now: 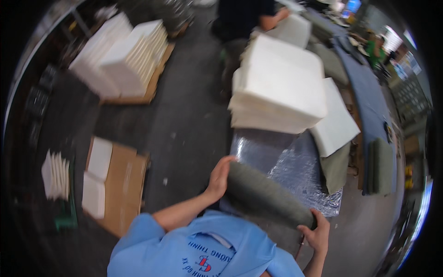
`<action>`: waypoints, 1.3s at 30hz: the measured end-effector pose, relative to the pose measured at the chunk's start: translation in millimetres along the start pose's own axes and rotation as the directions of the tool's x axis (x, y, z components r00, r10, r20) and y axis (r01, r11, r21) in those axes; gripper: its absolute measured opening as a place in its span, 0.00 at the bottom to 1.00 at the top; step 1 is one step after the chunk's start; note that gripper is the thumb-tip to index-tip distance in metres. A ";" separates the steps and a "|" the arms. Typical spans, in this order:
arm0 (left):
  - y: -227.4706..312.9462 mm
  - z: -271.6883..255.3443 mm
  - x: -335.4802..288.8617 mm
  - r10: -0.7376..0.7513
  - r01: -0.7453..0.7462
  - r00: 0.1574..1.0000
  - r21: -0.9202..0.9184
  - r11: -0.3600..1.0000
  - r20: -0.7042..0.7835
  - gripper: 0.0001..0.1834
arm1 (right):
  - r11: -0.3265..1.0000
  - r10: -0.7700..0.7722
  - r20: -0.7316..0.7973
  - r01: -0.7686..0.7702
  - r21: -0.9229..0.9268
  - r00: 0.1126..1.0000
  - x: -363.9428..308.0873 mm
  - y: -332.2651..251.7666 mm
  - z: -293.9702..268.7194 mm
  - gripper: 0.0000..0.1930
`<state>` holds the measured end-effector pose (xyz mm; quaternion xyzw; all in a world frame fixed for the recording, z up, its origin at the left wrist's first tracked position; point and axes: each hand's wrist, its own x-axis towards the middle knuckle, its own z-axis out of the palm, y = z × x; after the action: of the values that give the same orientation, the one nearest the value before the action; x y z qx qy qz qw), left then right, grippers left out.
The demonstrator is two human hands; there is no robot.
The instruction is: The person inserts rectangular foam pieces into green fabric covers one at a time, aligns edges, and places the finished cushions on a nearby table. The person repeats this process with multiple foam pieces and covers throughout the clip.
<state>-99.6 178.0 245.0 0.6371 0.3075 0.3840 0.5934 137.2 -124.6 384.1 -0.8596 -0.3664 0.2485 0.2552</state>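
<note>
A long grey-green fabric piece (267, 191), thick and rounded like a covered cushion or a roll, is held in front of my chest. My left hand (218, 179) is closed on its left end. Its right end sits in my right hand (318, 231), with the thumb bent over the edge. The piece slants down from left to right. Beneath and beyond it, clear shiny plastic film (295, 161) covers a work surface. A stack of white foam cushions (281, 78) stands there, with one white slab (336, 121) leaning beside it over olive fabric (336, 171).
On the left floor lie a cardboard sheet (123, 184) with white pads and a small pad stack (56, 175). Farther back, foam stacks (134, 55) rest on a pallet. A person in dark clothes (242, 21) stands beyond my stack. A blue-covered table (369, 101) runs along the right.
</note>
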 end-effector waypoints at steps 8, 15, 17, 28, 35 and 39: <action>-52.3 -50.6 20.1 -0.357 0.369 0.927 -0.441 0.818 0.113 0.24 | 0.879 -0.265 0.222 0.329 -0.345 0.938 69.3 -96.8 44.4 0.49; -196.9 -80.7 -76.9 -0.887 0.813 0.440 -0.357 0.459 -0.139 0.18 | 0.863 -0.175 0.354 0.316 -0.393 0.919 108.6 -140.3 56.5 0.49; -221.1 -71.7 -87.1 -0.952 0.916 0.305 -0.264 0.303 -0.035 0.14 | 0.862 -0.169 0.410 0.336 -0.378 0.896 113.6 -148.2 59.4 0.49; -263.6 -38.0 -62.4 -0.928 0.558 0.357 -0.821 0.121 0.106 0.31 | 0.927 -0.078 0.329 0.190 -0.324 0.941 61.2 -134.9 88.9 0.35; -241.0 -58.7 -69.0 -0.871 0.725 0.468 -0.628 0.282 0.150 0.24 | 0.950 -0.077 0.280 0.156 -0.269 0.957 54.1 -139.5 66.2 0.34; -209.5 -66.0 -81.4 -0.878 0.709 0.459 -0.653 0.266 0.140 0.22 | 0.929 -0.117 0.294 0.210 -0.306 0.949 46.3 -154.4 57.1 0.33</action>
<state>-184.6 165.7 27.1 0.0984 0.5094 0.1851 0.8346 52.6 18.0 426.3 -0.8143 -0.5054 0.2757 0.0736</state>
